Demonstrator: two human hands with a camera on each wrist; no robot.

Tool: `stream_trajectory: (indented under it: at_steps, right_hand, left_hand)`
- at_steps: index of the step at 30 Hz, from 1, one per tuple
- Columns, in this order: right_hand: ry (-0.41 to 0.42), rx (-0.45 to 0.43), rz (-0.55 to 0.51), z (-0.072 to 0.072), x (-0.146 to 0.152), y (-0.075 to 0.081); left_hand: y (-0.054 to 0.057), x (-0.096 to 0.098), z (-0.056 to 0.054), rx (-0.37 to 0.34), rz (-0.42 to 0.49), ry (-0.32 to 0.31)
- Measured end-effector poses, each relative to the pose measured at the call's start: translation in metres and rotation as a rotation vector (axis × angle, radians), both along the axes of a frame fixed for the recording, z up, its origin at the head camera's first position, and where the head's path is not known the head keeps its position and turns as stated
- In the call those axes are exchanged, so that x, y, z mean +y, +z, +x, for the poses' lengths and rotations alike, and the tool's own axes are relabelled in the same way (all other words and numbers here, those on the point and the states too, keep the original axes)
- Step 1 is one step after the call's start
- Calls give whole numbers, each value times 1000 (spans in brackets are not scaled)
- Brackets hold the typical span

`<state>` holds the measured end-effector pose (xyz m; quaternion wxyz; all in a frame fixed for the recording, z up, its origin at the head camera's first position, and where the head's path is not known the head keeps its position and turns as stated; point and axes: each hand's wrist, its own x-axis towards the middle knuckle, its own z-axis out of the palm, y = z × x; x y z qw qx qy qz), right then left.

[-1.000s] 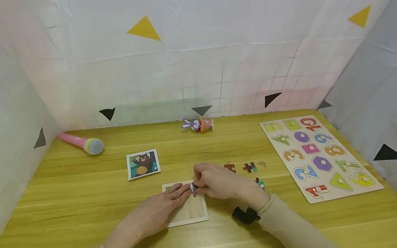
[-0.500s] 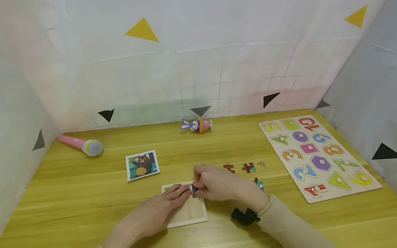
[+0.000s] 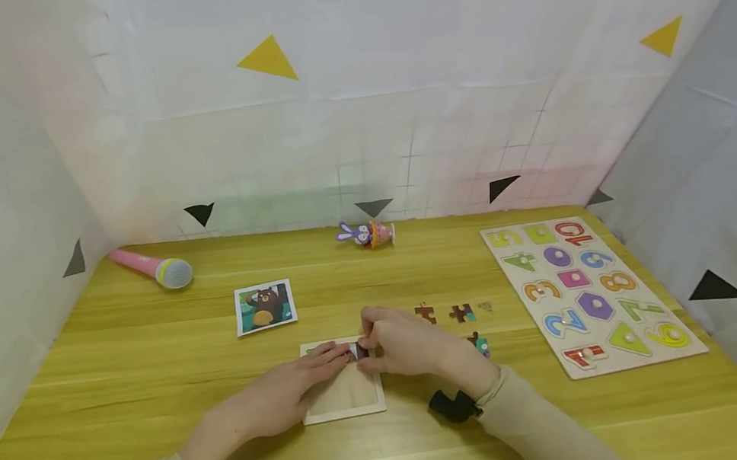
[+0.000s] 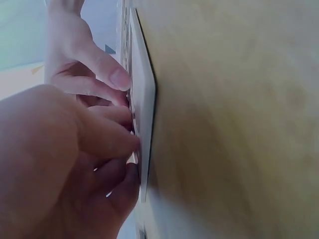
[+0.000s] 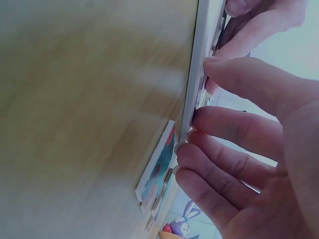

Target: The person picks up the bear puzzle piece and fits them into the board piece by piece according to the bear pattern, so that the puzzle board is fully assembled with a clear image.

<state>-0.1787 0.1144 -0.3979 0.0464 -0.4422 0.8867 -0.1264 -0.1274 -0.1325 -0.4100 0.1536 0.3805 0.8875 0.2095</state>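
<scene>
A shallow square wooden puzzle tray (image 3: 344, 400) lies at the front middle of the table. My left hand (image 3: 272, 403) rests over its upper left part, fingers fairly straight and touching the pieces along the top. At the tray's upper right corner, the thumb and fingers of my right hand (image 3: 404, 342) pinch a dark jigsaw piece (image 3: 362, 350); the fingers partly hide it. In the right wrist view the thumb (image 5: 239, 74) lies at the tray's rim. The left wrist view shows both hands close together at the tray (image 4: 145, 94).
Loose jigsaw pieces (image 3: 461, 313) lie right of the tray, one (image 3: 481, 343) beside my right wrist. A bear picture card (image 3: 265, 306) lies behind left. Farther off are a pink toy microphone (image 3: 152, 267), a rabbit toy (image 3: 367, 233) and a wooden number board (image 3: 593, 294).
The jigsaw piece under my right fingers has turned and now lies flatter against the tray's upper right corner. My left hand has shifted slightly left.
</scene>
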Motion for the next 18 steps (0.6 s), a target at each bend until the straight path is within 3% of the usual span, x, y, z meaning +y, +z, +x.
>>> stream_trajectory:
  at_steps: [5, 11, 18]
  right_hand:
    - [-16, -3, 2, 1, -2, 2]
    - [-22, -21, -16, 2, -2, 2]
    - [-32, -20, -17, 3, -1, 1]
  left_hand:
    - [0, -11, 4, -1, 6, 42]
    - [3, -28, 12, -56, -13, 110]
    - [9, -32, 16, -97, -36, 153]
